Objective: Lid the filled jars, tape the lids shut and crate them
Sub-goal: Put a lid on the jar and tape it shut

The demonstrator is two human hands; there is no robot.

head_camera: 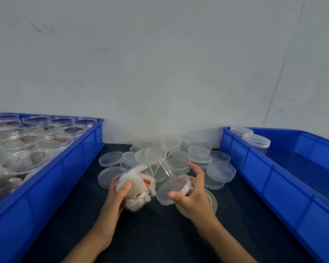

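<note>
A pale grey wall [160,63] fills the upper half of the view. Below it a dark bench [160,234] runs between two blue plastic crates. The left crate [61,177] is packed with open clear jars [53,143] holding white stuffed pieces. The right crate [273,186] holds two lidded jars [256,141] at its far corner.

At the back of the bench, against the wall, lies a loose heap of clear round lids [198,154], some stacked, some flat on the surface.

Both forearms reach in from the bottom edge. The left hand [118,196] is turned palm inward, its fingers [125,186] curled round a filled jar [139,190] held tilted on its side above the bench; inside it is white stuffing with a red patch. The right hand [192,196] is just beside it, thumb and lower fingers pinching a clear lid [171,190] close to the jar's mouth, while the upper fingers are spread and lifted away. Motion blur smears the clear plastic here, so whether the lid already touches the jar cannot be told.

Under the right hand a roll of clear tape [211,202] lies flat on the bench, partly hidden by the wrist.
</note>
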